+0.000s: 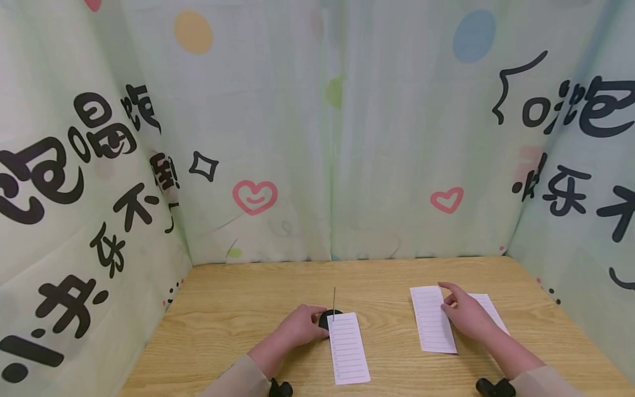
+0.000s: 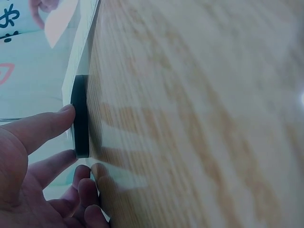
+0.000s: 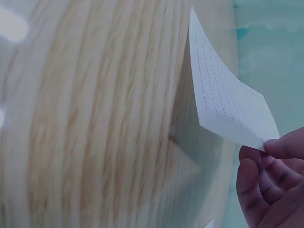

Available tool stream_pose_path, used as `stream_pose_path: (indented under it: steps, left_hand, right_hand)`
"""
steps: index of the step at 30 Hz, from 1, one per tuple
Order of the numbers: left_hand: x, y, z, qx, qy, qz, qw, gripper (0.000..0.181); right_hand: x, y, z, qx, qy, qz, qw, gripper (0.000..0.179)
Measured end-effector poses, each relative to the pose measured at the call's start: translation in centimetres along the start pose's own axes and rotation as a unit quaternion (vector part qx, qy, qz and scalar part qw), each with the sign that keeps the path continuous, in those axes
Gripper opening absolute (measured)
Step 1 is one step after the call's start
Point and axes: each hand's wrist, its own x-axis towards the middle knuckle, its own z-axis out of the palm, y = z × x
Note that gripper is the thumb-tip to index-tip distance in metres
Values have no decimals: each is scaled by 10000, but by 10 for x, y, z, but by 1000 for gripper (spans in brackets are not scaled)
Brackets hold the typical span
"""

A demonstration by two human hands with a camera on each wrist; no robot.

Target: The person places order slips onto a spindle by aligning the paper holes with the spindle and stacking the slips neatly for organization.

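Note:
A bill spike with a round black base [image 1: 324, 320] and a thin upright metal pin [image 1: 334, 299] stands on the table. My left hand [image 1: 302, 326] holds that base by its edge, thumb and fingers against its side. One lined paper slip [image 1: 349, 353] is at the pin, its top end over the base and the rest stretching toward me. Off to the right, my right hand [image 1: 466, 313] pinches a second lined slip [image 3: 228, 95] at one corner between thumb and finger. This slip is bent and partly raised from the wood, casting a shadow.
Another lined slip [image 1: 487, 306] lies on the wooden table [image 1: 268, 286] beneath my right hand, partly covered by it. Printed curtains [image 1: 297, 138] hang along the table's back and both sides.

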Motion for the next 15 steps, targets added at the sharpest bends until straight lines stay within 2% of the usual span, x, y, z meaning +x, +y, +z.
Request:
stream_pose_path:
  steps: [10, 15]
  left_hand:
    - [-1, 1, 0, 19, -25, -9, 10000, 55]
    - [-2, 1, -1, 54, 2, -9, 10000, 55]
  right_hand:
    - [-4, -26, 7, 759, -38, -156, 9970, 53]
    - [-4, -39, 13, 1263, -54, -225, 9917, 54]
